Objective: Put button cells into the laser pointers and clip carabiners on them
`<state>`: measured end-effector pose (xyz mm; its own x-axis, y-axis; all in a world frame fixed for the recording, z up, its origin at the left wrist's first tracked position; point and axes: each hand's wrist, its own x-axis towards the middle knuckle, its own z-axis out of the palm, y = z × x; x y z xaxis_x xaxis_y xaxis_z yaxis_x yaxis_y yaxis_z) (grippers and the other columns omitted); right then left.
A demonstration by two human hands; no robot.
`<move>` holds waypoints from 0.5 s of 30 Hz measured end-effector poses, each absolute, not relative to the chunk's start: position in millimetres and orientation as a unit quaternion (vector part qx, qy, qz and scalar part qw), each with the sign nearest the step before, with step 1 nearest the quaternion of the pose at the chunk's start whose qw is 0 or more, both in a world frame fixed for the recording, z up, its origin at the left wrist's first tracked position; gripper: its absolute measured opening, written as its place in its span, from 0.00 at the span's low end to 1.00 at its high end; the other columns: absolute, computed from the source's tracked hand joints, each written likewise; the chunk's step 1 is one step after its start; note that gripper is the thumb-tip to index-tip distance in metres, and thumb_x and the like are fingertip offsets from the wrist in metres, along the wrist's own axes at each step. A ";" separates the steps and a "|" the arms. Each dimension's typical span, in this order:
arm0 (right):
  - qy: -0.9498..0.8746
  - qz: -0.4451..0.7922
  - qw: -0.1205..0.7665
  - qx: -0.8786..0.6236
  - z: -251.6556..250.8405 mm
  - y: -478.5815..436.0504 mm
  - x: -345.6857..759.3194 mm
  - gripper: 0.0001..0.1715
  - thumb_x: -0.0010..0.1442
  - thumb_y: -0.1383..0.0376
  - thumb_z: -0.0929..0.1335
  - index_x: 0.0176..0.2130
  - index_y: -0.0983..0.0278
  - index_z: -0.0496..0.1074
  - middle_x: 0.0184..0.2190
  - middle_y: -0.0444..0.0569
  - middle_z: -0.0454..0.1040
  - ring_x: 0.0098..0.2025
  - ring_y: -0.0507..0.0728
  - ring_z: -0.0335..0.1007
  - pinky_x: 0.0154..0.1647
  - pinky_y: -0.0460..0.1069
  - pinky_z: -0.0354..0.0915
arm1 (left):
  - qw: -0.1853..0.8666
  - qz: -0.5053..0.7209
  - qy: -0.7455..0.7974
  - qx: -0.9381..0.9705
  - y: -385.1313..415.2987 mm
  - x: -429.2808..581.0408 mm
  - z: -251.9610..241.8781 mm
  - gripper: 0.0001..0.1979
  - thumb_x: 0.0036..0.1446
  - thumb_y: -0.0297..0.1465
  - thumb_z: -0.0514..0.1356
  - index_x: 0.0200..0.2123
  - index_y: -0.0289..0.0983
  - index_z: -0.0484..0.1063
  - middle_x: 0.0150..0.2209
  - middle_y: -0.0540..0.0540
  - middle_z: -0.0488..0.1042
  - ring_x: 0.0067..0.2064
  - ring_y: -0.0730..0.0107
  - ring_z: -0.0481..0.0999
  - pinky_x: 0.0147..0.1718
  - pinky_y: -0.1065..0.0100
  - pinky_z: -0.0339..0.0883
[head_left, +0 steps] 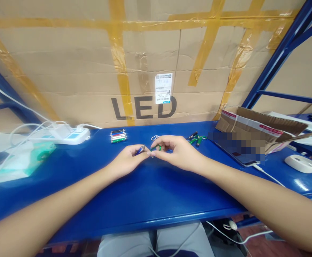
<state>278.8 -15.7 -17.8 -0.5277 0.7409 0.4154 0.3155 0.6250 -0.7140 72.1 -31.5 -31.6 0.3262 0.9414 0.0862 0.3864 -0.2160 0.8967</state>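
My left hand (127,157) is closed on a small blue metal tube (140,150) with a silvery end, shaped like a mini flashlight. Close against it, my right hand (181,153) pinches a small green clip (158,147) that looks like a carabiner. The fingertips of both hands meet, which hides how tube and clip relate. Behind the left hand lies a tidy row of slim coloured tubes (118,136). A pale wire-like clip (154,137) rests just beyond my right fingers. Farther right is a loose pile of green and dark tubes (198,139), with clips among them.
All this is on a blue table (150,200). At left stand a white power strip (77,136) with cables and a green-white plastic bag (24,160). To the right are a phone (234,151) on a cable, an open cardboard box (257,125) and a white mouse (302,163).
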 end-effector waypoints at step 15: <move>-0.830 0.035 0.015 -0.557 -8.6 15.0 304.8 0.09 0.64 0.60 0.67 0.41 0.62 0.73 0.42 0.57 0.79 0.39 0.64 0.76 0.32 0.51 0.64 | 0.331 0.306 0.478 0.754 -31.9 66.4 -30.3 0.14 0.61 0.43 0.59 0.36 0.39 0.78 0.38 0.48 0.80 0.42 0.62 0.76 0.46 0.64 0.66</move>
<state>304.8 15.0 -8.6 -0.3790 0.9253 -0.0139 0.9231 0.3770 -0.0753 66.4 -31.9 -30.3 0.3567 0.9230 0.1443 0.5177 -0.3239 0.7919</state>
